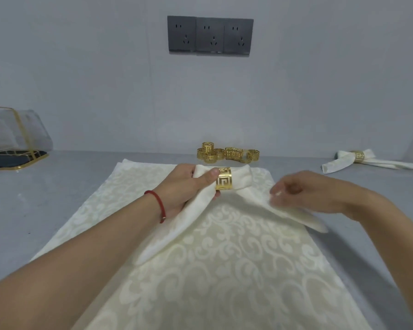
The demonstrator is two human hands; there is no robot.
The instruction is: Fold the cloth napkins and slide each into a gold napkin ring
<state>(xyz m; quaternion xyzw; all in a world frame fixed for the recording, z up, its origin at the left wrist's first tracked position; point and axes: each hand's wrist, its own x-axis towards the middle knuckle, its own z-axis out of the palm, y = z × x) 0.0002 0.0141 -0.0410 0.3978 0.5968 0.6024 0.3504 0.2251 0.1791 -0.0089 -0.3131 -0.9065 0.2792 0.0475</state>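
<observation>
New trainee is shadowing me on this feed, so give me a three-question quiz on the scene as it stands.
1. True or false: the gold ring is already on the folded napkin.
2. Which hand's grip is beside the ring: A left, B right?
3. Fill in: the finished napkin lies at the far ____ of the table.

Key: 1 true. 2 A; the left hand holds the napkin there, while the right hand pinches its other wing. 3 right.
</observation>
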